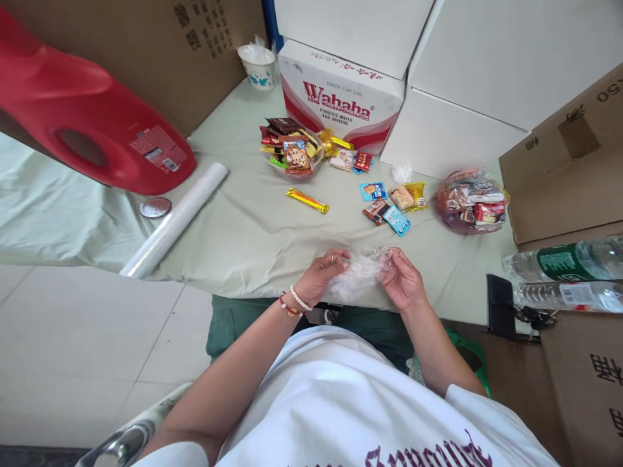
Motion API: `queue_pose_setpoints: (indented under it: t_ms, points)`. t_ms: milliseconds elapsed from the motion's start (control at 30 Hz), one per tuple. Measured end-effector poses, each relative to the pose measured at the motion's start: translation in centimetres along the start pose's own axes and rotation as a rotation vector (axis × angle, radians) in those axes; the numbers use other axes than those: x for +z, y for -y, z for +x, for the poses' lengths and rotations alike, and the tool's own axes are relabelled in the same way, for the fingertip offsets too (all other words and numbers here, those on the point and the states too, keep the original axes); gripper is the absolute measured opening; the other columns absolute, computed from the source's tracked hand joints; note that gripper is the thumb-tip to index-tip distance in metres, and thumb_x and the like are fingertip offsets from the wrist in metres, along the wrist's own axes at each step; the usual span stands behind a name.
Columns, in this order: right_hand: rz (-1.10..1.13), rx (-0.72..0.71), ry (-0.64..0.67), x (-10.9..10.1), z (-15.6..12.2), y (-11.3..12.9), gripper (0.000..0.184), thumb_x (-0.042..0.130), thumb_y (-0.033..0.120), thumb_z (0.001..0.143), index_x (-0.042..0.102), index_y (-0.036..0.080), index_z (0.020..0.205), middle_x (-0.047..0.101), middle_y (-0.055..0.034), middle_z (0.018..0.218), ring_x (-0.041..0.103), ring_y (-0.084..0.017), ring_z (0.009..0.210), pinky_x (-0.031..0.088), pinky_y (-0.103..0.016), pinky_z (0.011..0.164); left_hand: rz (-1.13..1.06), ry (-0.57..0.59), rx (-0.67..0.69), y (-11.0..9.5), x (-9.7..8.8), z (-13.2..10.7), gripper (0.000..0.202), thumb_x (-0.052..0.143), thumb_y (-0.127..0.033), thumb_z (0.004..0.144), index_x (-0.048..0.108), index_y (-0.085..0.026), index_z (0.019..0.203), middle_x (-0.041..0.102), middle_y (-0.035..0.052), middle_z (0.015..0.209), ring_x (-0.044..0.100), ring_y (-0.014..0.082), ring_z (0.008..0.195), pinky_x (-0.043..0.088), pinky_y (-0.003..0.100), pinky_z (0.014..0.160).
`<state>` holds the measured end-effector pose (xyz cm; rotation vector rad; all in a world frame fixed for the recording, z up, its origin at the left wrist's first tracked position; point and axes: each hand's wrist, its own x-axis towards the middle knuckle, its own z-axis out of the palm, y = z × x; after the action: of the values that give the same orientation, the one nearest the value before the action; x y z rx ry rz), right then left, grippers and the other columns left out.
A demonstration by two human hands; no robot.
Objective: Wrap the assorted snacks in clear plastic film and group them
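My left hand [321, 275] and my right hand [403, 280] both pinch a crumpled clear plastic bag [357, 275] held between them at the near edge of the cloth-covered table [243, 227]. The left wrist wears bead bracelets. Loose snack packets [387, 204] lie just beyond my hands, with a yellow bar [306, 200] to their left. A clear bowl of snacks [292, 152] sits further back. A filled clear bag of snacks [471, 201] rests at the right.
A roll of plastic film [175, 217] and a round metal lid [155, 207] lie at the left beside a big red jug [82, 110]. A Wahaha carton [341, 97], white boxes, cardboard boxes, a paper cup [257, 65] and water bottles [564, 263] ring the table.
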<state>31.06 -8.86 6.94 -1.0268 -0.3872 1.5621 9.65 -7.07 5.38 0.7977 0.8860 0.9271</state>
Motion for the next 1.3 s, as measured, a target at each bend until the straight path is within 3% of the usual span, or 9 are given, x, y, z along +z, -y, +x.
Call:
queue_pose_setpoints:
  t_ms: [133,300,433,700,900,967,1100,1200,1300]
  points:
    - [0.027,-0.024,-0.049,0.7,0.4,-0.9,0.025,0.088,0.029,0.078,0.064,0.023,0.083,0.072,0.0033,0.082,0.068,-0.014,0.074,0.062,-0.029,0.069,-0.202,0.012,-0.128,0.0,0.5,-0.7,0.058,0.094,-0.063,0.058,0.064,-0.019,0.083,0.066,0.0025,0.096,0.057,0.0143,0.079,0.047,0.029,0.073]
    - [0.029,-0.117,-0.11,-0.1,1.2,-1.0,0.028,0.088,0.03,0.078,0.062,0.023,0.08,0.07,0.0038,0.078,0.066,-0.011,0.069,0.058,-0.023,0.064,-0.071,-0.099,-0.146,0.8,-1.0,-1.1,0.061,0.103,-0.043,0.046,0.063,-0.019,0.086,0.062,-0.0032,0.084,0.054,0.0104,0.073,0.044,0.023,0.065]
    - [0.015,-0.163,-0.161,-1.2,1.5,-0.5,0.033,0.09,0.034,0.077,0.06,0.023,0.08,0.074,0.0029,0.083,0.063,-0.01,0.064,0.058,-0.023,0.063,0.042,-0.206,-0.062,0.6,-3.4,-2.3,0.051,0.098,-0.048,0.056,0.064,-0.018,0.079,0.057,-0.0044,0.074,0.049,0.0083,0.066,0.039,0.023,0.061]
    - [0.033,-0.218,-0.133,-1.7,2.5,-0.3,0.029,0.087,0.033,0.08,0.059,0.024,0.081,0.071,0.0058,0.076,0.06,-0.009,0.058,0.054,-0.022,0.056,0.108,-0.209,0.043,-0.8,-6.7,-5.9,0.038,0.095,-0.04,0.064,0.067,-0.018,0.075,0.062,0.0001,0.079,0.054,0.0111,0.072,0.045,0.026,0.066]
    - [-0.18,-0.211,-0.222,-1.6,3.4,0.1,0.035,0.092,0.041,0.071,0.065,0.023,0.084,0.078,-0.0015,0.087,0.07,-0.015,0.069,0.051,-0.022,0.051,0.079,-0.473,-0.093,-0.7,-9.2,-7.5,0.047,0.094,-0.046,0.062,0.061,-0.019,0.08,0.06,-0.0042,0.065,0.054,0.0092,0.059,0.042,0.023,0.056]
    - [-0.269,-0.242,-0.222,-1.3,3.2,0.2,0.036,0.092,0.045,0.071,0.066,0.023,0.083,0.078,-0.0017,0.088,0.071,-0.015,0.071,0.053,-0.023,0.055,0.084,-0.554,-0.088,-0.5,-9.9,-7.9,0.05,0.093,-0.049,0.063,0.058,-0.019,0.082,0.064,-0.0026,0.07,0.06,0.0111,0.065,0.046,0.023,0.06]
    - [-0.288,-0.23,-0.106,-1.1,2.1,0.6,0.034,0.092,0.045,0.073,0.07,0.024,0.086,0.079,-0.0031,0.097,0.072,-0.016,0.08,0.059,-0.029,0.071,0.216,-0.579,0.006,-0.4,-10.1,-8.6,0.048,0.079,-0.061,0.08,0.058,-0.02,0.093,0.074,0.0077,0.104,0.071,0.0201,0.092,0.056,0.032,0.076]
    - [-0.252,-0.223,-0.047,-1.2,1.4,1.0,0.03,0.091,0.043,0.075,0.071,0.025,0.087,0.079,-0.0033,0.098,0.072,-0.016,0.078,0.059,-0.031,0.074,0.611,-0.588,0.215,-0.6,-9.2,-8.4,0.041,0.068,-0.057,0.091,0.062,-0.021,0.11,0.07,0.0119,0.119,0.068,0.0268,0.111,0.057,0.043,0.091]
    - [-0.223,-0.244,-0.02,-1.2,1.0,1.3,0.024,0.088,0.04,0.077,0.072,0.026,0.085,0.078,-0.0033,0.098,0.071,-0.017,0.078,0.059,-0.034,0.078,0.977,-0.427,0.453,-0.7,-7.5,-7.1,0.041,0.063,-0.045,0.096,0.062,-0.022,0.129,0.064,0.0155,0.137,0.058,0.0304,0.134,0.049,0.052,0.112]
